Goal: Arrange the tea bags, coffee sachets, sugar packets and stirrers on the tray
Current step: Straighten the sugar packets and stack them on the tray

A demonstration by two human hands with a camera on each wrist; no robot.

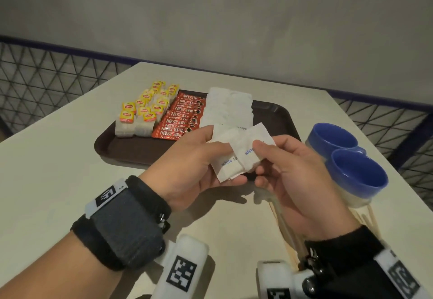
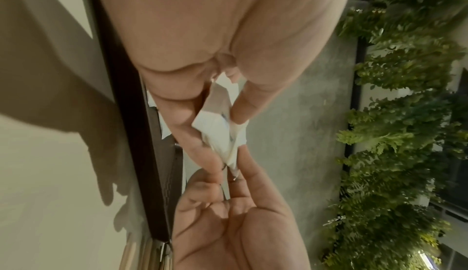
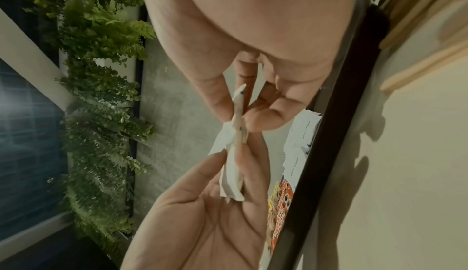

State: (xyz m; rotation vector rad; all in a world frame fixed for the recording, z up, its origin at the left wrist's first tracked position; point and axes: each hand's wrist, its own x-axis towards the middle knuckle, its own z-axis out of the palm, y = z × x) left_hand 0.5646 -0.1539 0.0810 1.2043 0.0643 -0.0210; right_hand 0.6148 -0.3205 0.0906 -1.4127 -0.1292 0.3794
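Note:
Both hands hold a small bundle of white sugar packets (image 1: 239, 155) just above the near edge of the dark brown tray (image 1: 278, 113). My left hand (image 1: 201, 158) grips the bundle from the left, thumb on top. My right hand (image 1: 276, 165) pinches one packet by its right side. On the tray lie yellow-tagged tea bags (image 1: 143, 113) at the left, red coffee sachets (image 1: 182, 120) in the middle and more sugar packets (image 1: 228, 106) to their right. Wooden stirrers (image 1: 284, 228) lie on the table under my right wrist. In the wrist views the sugar packets (image 2: 220, 126) (image 3: 234, 148) show edge-on between the fingers.
Two blue cups (image 1: 346, 158) stand on the table right of the tray, close to my right hand. The cream table (image 1: 58, 169) ends at a wire mesh railing (image 1: 46, 73) on the left and right. The tray's right part is bare.

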